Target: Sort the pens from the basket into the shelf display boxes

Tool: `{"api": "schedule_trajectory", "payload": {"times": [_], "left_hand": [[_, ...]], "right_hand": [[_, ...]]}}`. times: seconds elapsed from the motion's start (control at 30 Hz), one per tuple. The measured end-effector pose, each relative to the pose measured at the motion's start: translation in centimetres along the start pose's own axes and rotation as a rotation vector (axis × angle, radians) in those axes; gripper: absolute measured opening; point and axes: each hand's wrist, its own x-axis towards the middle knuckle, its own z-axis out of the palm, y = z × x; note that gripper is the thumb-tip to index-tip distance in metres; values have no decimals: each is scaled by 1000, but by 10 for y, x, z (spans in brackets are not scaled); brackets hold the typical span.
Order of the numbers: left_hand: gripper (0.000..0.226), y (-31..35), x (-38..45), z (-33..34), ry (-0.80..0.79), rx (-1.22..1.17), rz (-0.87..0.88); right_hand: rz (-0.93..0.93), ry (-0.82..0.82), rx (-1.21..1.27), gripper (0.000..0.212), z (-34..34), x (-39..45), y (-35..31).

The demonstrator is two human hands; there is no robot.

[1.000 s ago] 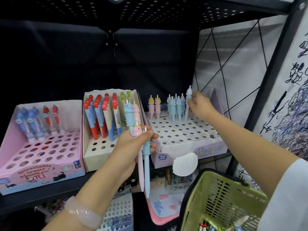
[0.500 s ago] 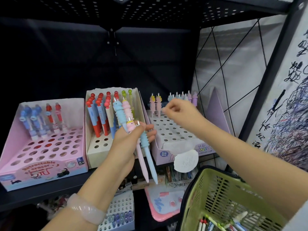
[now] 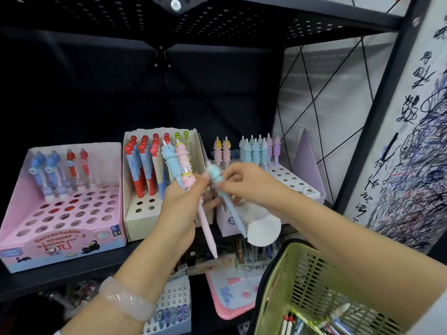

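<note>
Left hand fingers grip a bunch of unicorn pens; right hand fingers pinch a blue unicorn pen just beside them.

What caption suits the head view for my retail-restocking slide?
Right hand pinches a blue pen from the bunch in the left hand.

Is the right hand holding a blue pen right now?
Yes, the right hand pinches a blue pen by its ribbed grip, beside the left hand.
</note>
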Motion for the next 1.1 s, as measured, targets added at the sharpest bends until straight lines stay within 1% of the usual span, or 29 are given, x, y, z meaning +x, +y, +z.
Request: {"api": "schedule_trajectory", "payload": {"times": [0.07,0.13,0.2,0.27,0.3,0.43,0.53,0.63,0.67,0.73,0.8,0.83,0.9,0.97,1.0,1.03,1.07,1.1], "left_hand": [[5,1,1,-2,9,-3,-21],[4,1,0,-3,7,61,-30],[13,-1,0,-4,-10,99,-24],[19,-3,0,-4,-20,129,-21],[20,-4,0,-4,-23,134,-22],[23,-4,1,-6,-84,103,-32],[30,-3,1,-10,-128,106,-15],[21,-5,3,-12,-137,141,0],[18,-6,4,-11,-138,149,0],[16,-9,5,-10,-140,158,-10],[16,-9,5,-9,-149,169,-19],[16,-9,5,-9,-153,172,-20],[17,-9,4,-9,-153,169,-16],[21,-7,4,-9,-158,154,-14],[25,-6,3,-8,-166,142,-10],[29,-6,3,-7,-177,132,-8],[32,-6,2,-6,-187,124,-10],[35,-6,1,-5,-196,115,-15]], "right_hand": [[35,143,77,8,-17,8,5],[0,314,237,9,-38,20,11],[-36,474,410,10,-57,33,21],[-40,567,422,12,-70,44,34],[-49,579,406,13,-72,49,40],[-81,524,281,17,-65,59,59],[-75,498,166,12,-60,63,67],[-115,516,31,6,-56,68,66],[-119,497,-49,7,-56,70,66],[-87,405,-232,8,-55,73,67],[-6,335,-347,12,-52,71,72],[23,326,-381,17,-51,69,75],[39,371,-438,27,-49,64,76],[-2,516,-438,30,-44,55,67],[-65,560,-391,27,-40,49,58],[-136,528,-314,21,-36,42,48],[-210,417,-222,13,-30,33,37],[-267,249,-136,6,-23,24,25]]}}
